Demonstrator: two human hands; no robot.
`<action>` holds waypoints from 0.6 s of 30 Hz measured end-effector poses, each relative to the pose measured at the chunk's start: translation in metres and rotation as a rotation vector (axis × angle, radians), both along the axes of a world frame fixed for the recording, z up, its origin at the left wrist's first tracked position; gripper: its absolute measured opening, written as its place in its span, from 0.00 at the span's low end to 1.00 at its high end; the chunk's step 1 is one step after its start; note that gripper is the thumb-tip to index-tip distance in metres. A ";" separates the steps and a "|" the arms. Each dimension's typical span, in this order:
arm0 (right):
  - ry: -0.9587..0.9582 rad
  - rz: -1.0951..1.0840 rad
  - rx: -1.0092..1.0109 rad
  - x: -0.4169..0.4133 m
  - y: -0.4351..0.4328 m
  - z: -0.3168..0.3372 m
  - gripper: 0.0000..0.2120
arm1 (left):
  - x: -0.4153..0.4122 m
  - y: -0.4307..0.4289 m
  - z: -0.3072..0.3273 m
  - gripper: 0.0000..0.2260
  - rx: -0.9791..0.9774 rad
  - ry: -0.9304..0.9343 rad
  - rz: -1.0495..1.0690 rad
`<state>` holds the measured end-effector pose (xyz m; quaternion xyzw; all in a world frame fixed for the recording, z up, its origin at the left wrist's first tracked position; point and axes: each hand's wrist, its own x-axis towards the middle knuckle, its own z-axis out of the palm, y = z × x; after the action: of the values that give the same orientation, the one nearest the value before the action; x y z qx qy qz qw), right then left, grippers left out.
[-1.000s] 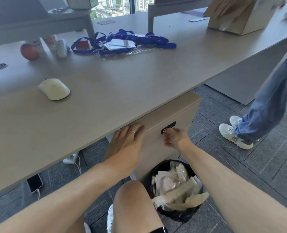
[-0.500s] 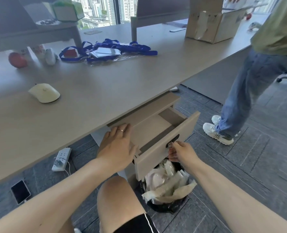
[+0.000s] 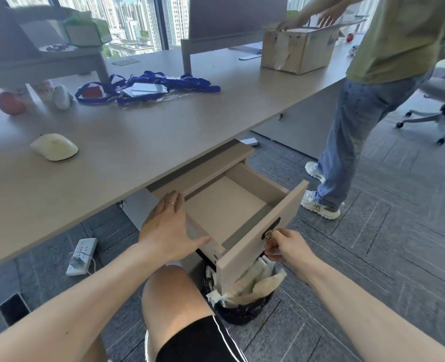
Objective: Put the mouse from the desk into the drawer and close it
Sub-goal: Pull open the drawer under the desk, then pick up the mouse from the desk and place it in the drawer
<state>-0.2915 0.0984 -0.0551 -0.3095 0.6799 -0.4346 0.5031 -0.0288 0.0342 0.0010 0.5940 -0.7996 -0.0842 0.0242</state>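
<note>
A cream-white mouse [image 3: 54,147] lies on the desk [image 3: 143,142] at the left, well away from both hands. Under the desk's front edge the top drawer [image 3: 260,246] stands pulled far out, and its inside is bare. My right hand [image 3: 285,245] pinches the small key in the lock on the drawer's front panel. My left hand [image 3: 168,227] lies flat, fingers spread, on the cabinet's top edge at the drawer's left side, holding nothing.
A black waste bin [image 3: 245,296] full of paper stands below the drawer front. My bare knee [image 3: 172,299] is beside it. Another person [image 3: 372,100] stands at the right, handling a cardboard box [image 3: 297,52]. Blue lanyards [image 3: 148,86], an apple [image 3: 10,103], a power strip [image 3: 81,253].
The drawer went from closed to pulled far out, drawn by my right hand on the key. My left hand stayed on the cabinet's edge. The other person stepped closer.
</note>
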 end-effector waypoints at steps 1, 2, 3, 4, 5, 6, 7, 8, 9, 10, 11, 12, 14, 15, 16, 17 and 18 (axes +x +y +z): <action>0.004 -0.001 0.001 0.000 0.001 0.000 0.11 | -0.001 0.000 -0.001 0.58 -0.003 -0.008 0.000; 0.011 0.000 0.004 0.000 0.001 0.001 0.11 | -0.001 0.000 -0.001 0.58 -0.009 -0.015 0.000; 0.018 0.004 0.007 0.000 0.001 0.001 0.10 | -0.002 -0.001 -0.001 0.59 -0.013 -0.017 -0.001; 0.025 0.007 0.010 0.001 0.001 0.001 0.11 | -0.002 -0.001 -0.001 0.59 -0.011 -0.016 -0.003; 0.032 0.008 0.015 0.001 0.002 0.001 0.11 | -0.002 -0.003 0.000 0.59 -0.003 -0.013 -0.006; 0.044 0.011 0.028 0.002 0.002 0.002 0.12 | -0.001 -0.004 0.001 0.58 0.009 -0.005 -0.011; 0.064 0.023 0.053 0.001 0.002 0.004 0.12 | 0.000 -0.005 0.004 0.57 0.022 0.007 -0.020; 0.100 0.050 0.088 -0.001 0.001 0.006 0.13 | 0.003 -0.006 0.008 0.56 0.034 0.025 -0.035; 0.161 0.093 0.127 -0.004 0.000 0.010 0.13 | 0.006 -0.006 0.013 0.53 0.045 0.050 -0.056; 0.270 0.158 0.164 -0.008 -0.001 0.016 0.14 | 0.011 -0.006 0.021 0.50 0.049 0.076 -0.084; 0.440 0.245 0.189 -0.013 -0.003 0.024 0.17 | 0.016 -0.007 0.030 0.47 0.040 0.104 -0.118; 0.651 0.337 0.206 -0.018 -0.007 0.036 0.20 | 0.022 -0.008 0.040 0.43 0.017 0.134 -0.156; 1.020 0.478 0.211 -0.021 -0.016 0.067 0.21 | 0.034 -0.011 0.063 0.35 -0.057 0.206 -0.218; 1.139 0.517 0.193 -0.019 -0.023 0.084 0.21 | 0.042 -0.014 0.075 0.32 -0.092 0.245 -0.233; 1.214 0.539 0.166 -0.014 -0.032 0.103 0.20 | 0.050 -0.017 0.088 0.28 -0.118 0.279 -0.235; 1.262 0.549 0.128 -0.006 -0.041 0.120 0.19 | 0.060 -0.020 0.099 0.26 -0.136 0.296 -0.230; 1.295 0.557 0.083 0.005 -0.049 0.137 0.18 | 0.070 -0.023 0.110 0.25 -0.148 0.292 -0.219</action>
<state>-0.2870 0.0491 0.0814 -0.6490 0.7540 0.0083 0.1016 0.0412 0.0112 0.1109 0.4816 -0.8516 -0.1125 0.1740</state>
